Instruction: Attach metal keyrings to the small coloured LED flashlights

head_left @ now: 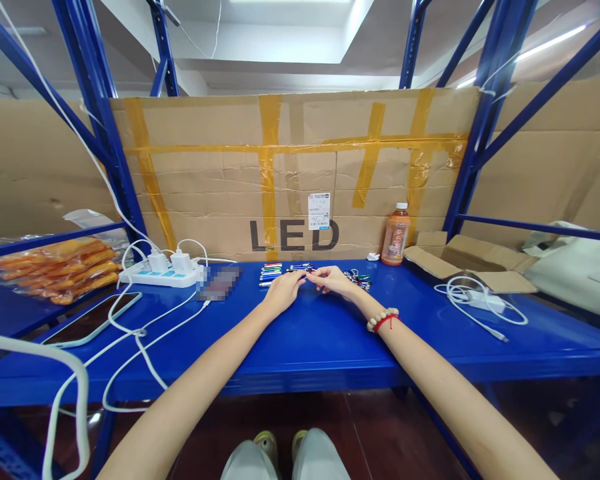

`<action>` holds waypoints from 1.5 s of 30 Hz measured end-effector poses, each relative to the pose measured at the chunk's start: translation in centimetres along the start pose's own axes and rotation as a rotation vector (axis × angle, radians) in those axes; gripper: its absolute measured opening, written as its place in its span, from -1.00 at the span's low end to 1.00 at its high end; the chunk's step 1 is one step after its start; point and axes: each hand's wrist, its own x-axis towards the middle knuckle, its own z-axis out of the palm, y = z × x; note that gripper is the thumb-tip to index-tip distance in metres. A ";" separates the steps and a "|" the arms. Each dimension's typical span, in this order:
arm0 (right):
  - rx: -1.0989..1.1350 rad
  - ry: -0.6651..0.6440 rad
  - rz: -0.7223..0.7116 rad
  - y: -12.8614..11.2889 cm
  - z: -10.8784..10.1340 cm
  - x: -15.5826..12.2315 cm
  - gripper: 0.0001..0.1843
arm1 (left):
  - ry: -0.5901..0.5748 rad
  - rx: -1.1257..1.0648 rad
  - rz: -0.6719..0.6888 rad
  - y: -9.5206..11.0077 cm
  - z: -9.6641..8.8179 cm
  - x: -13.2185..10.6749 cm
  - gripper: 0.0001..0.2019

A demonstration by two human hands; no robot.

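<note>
Both my hands meet over the blue shelf surface (325,333), near the cardboard. My left hand (283,292) has its fingers pressed together and bent toward the right. Thumb and index finger of my right hand (331,280) pinch close to the left fingertips. Whatever the fingers hold is too small to make out. Beside the left hand lies a row of slim, shiny coloured sticks (271,273), like pens. More blue sticks (300,267) lie just behind the fingers. To the right of the right hand is a loose pile of small shiny pieces (359,279), partly hidden.
A drink bottle (395,235) and an opened carton (473,260) stand at the back right, with a white cable and charger (485,302) in front. On the left are a power strip (165,272), a phone (97,319), trailing white cables and bagged orange things (65,263).
</note>
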 end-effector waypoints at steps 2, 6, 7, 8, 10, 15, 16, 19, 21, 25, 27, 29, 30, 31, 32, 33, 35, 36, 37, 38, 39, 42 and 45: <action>-0.009 0.003 -0.051 0.1 0.0 0.2 -0.56 | 0.009 0.001 -0.038 -0.1 0.1 0.1 -0.73; -0.028 0.036 -0.161 0.3 -0.2 0.4 -0.49 | 0.018 -0.012 -0.071 -0.2 0.2 0.0 -0.71; -0.030 0.036 -0.178 0.4 -0.3 0.5 -0.48 | 0.013 -0.017 -0.072 -0.2 0.1 0.0 -0.70; -0.032 0.028 -0.193 0.4 -0.3 0.5 -0.49 | 0.005 -0.022 -0.075 -0.2 0.0 0.0 -0.70; -0.030 0.005 -0.214 0.5 -0.4 0.6 -0.51 | -0.016 -0.034 -0.090 0.0 -0.1 -0.1 -0.70; -0.005 -0.006 -0.218 0.5 -0.4 0.6 -0.51 | -0.043 -0.063 -0.094 0.3 -0.5 -0.1 -0.72; -0.005 -0.004 -0.218 0.5 -0.4 0.6 -0.52 | -0.045 -0.065 -0.086 0.3 -0.6 -0.1 -0.72; -0.001 -0.003 -0.221 0.4 -0.4 0.6 -0.56 | -0.061 -0.052 -0.071 0.4 -0.7 -0.2 -0.75; 0.013 -0.014 -0.221 0.2 -0.3 0.5 -0.57 | -0.074 -0.043 -0.065 0.6 -0.8 -0.3 -0.77; 0.029 -0.037 -0.228 -0.3 -0.2 0.2 -0.58 | -0.076 -0.080 -0.051 0.8 -1.0 -0.5 -0.82; 0.021 -0.047 -0.234 -0.5 -0.1 0.0 -0.58 | -0.074 -0.107 -0.035 0.7 -1.0 -0.5 -0.84; 0.011 -0.056 -0.239 -0.6 -0.1 -0.1 -0.58 | -0.075 -0.123 -0.019 0.5 -0.8 -0.5 -0.86; 0.005 -0.059 -0.241 -0.7 -0.1 -0.2 -0.58 | -0.076 -0.126 -0.012 0.4 -0.7 -0.5 -0.86; -0.002 -0.061 -0.245 -0.7 -0.1 -0.2 -0.58 | -0.075 -0.126 -0.005 0.3 -0.6 -0.5 -0.87; -0.008 -0.064 -0.249 -0.7 -0.1 -0.2 -0.57 | -0.072 -0.127 0.002 0.2 -0.6 -0.5 -0.87; -0.012 -0.067 -0.255 -0.6 -0.1 -0.2 -0.57 | -0.067 -0.128 0.008 0.1 -0.5 -0.5 -0.87; -0.018 -0.073 -0.267 -0.6 -0.1 -0.2 -0.56 | -0.059 -0.138 0.018 -0.1 -0.4 -0.5 -0.87; -0.021 -0.075 -0.270 -0.6 -0.1 -0.2 -0.56 | -0.057 -0.144 0.023 -0.1 -0.3 -0.5 -0.87; -0.024 -0.075 -0.273 -0.6 -0.1 -0.2 -0.56 | -0.057 -0.150 0.027 -0.2 -0.3 -0.5 -0.87; -0.028 -0.074 -0.275 -0.6 -0.1 -0.2 -0.55 | -0.059 -0.156 0.034 -0.2 -0.2 -0.5 -0.87; -0.033 -0.074 -0.276 -0.6 -0.1 -0.2 -0.55 | -0.058 -0.160 0.038 -0.2 -0.2 -0.5 -0.87; -0.047 -0.070 -0.276 -0.7 0.0 -0.2 -0.55 | -0.046 -0.156 0.042 -0.3 -0.1 -0.5 -0.87; -0.057 -0.050 -0.249 -0.7 0.2 -0.3 -0.54 | -0.030 -0.128 0.040 -0.2 -0.1 -0.5 -0.87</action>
